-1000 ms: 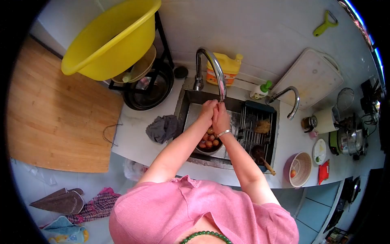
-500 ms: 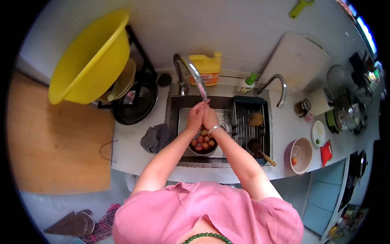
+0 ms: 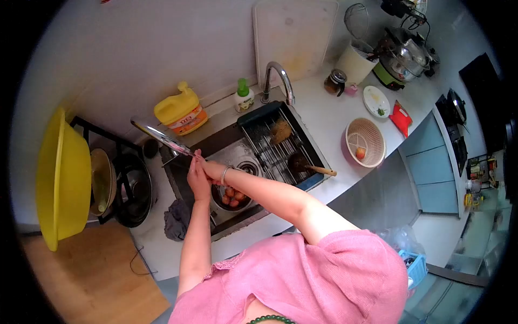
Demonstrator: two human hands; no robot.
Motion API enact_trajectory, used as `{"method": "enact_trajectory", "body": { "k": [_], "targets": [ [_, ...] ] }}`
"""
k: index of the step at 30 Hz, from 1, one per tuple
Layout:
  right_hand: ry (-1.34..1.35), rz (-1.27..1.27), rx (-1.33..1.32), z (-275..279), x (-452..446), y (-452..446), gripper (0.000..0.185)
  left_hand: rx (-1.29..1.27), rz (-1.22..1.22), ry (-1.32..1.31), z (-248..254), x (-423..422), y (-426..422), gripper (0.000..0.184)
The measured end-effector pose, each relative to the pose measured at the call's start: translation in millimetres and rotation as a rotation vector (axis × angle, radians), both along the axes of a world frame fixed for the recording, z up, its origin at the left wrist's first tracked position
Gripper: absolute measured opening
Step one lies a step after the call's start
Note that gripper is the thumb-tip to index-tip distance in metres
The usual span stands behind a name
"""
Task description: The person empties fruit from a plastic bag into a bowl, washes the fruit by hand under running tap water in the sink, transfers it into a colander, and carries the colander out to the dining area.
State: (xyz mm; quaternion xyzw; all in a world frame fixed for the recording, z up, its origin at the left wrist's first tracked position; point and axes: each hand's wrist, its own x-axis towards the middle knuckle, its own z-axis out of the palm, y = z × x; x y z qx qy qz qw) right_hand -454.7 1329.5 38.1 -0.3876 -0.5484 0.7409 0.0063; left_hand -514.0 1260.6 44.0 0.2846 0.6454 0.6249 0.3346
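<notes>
Under the chrome tap, at its spout, my left hand and my right hand are pressed together. Their fingers are closed against each other, and whatever lies between them is hidden. A bracelet circles my right wrist. Just below my hands, several round reddish fruits lie in a dark round bowl in the steel sink; my right forearm partly covers them.
A dark drying rack spans the sink's right side, holding a brown scrubber and a wooden-handled brush. Farther right is a pink basket with one fruit. A grey cloth and yellow basin are left; a yellow jug stands behind.
My view has swung to the right, so the sink and hands appear farther left. My hands stay pressed together at the tap spout.
</notes>
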Motion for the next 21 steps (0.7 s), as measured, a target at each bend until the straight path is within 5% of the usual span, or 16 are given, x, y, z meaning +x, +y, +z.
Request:
{"method": "enact_trajectory", "body": {
  "k": [1,2,5,7,11,16,17,20,21],
  "targets": [
    [0.017,0.050,0.186,-3,2,-3,0.060,0.026,-0.022,-0.194,-13,-4,0,0.036],
    [0.096,0.134,0.668,-11,9,-5,0.047,0.051,-0.040,-0.388,-26,-7,0,0.037],
    [0.184,0.024,0.860,2,47,-17,0.033,0.022,-0.130,-0.701,-46,-10,-1,0.039],
    [0.287,0.063,0.891,-11,83,-10,0.027,-0.363,-0.233,-0.725,-45,-3,-12,0.036],
    [-0.220,-0.132,1.323,33,183,29,0.019,-0.445,-0.136,-0.170,-79,-11,-45,0.036],
    [-0.570,-0.592,1.261,-18,364,103,0.030,-0.459,0.155,0.129,-80,-54,-74,0.045],
    [-0.848,-0.480,1.427,-3,377,100,0.031,-0.392,0.235,0.264,-81,-66,-74,0.048],
    [-0.849,-0.444,1.455,-8,403,116,0.033,-0.407,0.442,0.408,-44,-85,-58,0.051],
    [-0.874,-0.417,1.457,-6,406,118,0.034,-0.345,0.442,0.685,-32,-89,-53,0.052]
  ]
}}
